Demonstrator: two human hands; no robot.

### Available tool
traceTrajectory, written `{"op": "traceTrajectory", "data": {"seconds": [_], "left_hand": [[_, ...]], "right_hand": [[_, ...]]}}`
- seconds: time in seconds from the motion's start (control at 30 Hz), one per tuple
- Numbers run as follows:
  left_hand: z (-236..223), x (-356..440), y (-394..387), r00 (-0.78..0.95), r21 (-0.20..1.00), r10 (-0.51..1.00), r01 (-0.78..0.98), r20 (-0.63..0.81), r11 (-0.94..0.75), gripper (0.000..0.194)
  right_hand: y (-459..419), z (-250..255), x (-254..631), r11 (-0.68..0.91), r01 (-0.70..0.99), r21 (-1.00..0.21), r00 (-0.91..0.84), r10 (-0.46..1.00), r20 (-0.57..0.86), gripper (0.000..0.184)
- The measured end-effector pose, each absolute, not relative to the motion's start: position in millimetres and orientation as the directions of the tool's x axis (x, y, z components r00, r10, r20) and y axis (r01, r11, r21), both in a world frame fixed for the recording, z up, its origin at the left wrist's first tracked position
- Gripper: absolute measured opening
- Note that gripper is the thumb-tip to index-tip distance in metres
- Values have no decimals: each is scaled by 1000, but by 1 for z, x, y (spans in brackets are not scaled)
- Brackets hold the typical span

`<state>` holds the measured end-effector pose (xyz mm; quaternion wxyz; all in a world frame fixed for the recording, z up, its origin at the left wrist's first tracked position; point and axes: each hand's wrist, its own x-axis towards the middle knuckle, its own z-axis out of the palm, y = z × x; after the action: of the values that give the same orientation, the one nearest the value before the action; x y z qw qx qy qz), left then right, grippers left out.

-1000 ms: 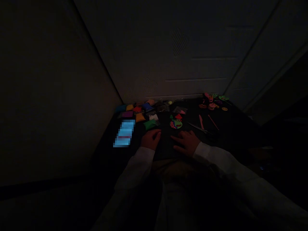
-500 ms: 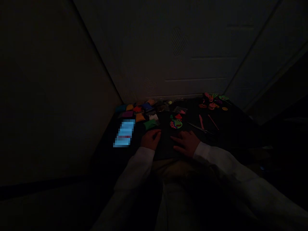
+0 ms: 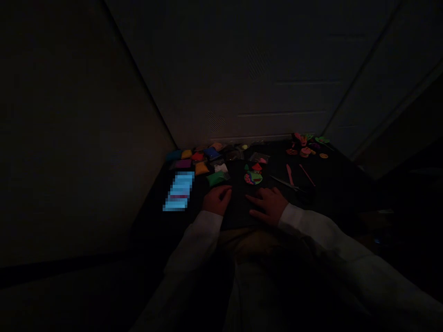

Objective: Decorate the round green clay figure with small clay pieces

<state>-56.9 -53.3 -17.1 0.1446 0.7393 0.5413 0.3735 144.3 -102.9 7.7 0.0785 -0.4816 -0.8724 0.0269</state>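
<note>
My left hand (image 3: 216, 201) rests at the near part of the dark table, its fingers curled and the thumb tip close to the fingertips. Whether anything small is between them is too dark to see. Just beyond it lies a green packet (image 3: 216, 178). My right hand (image 3: 271, 206) lies with fingers spread, holding nothing. Ahead of that hand is a round, mostly green clay figure (image 3: 254, 177) with pink, blue and red parts. Scissors (image 3: 289, 184) lie close beyond its knuckles, beside a pink plastic knife (image 3: 290, 174) and a thin pink stick (image 3: 307, 175).
A phone-like lit screen (image 3: 179, 191), blurred out, lies left of my left hand. Several coloured packets, among them a purple one (image 3: 183, 163) and an orange one (image 3: 201, 168), line the back left. Colourful small pieces (image 3: 306, 152) sit at the back right. A pale panel (image 3: 194, 69) rises behind the table.
The scene looks slightly dimmer. Both hands and the things on the table have stayed in place.
</note>
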Motion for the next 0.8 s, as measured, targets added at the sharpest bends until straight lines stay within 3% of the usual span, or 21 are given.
{"op": "traceTrajectory", "data": {"seconds": [0.8], "left_hand": [[-16, -56, -53, 126, 622, 910, 692, 395, -366, 22]], "right_hand": [[-99, 0, 144, 530, 843, -95, -521, 847, 102, 54]]}}
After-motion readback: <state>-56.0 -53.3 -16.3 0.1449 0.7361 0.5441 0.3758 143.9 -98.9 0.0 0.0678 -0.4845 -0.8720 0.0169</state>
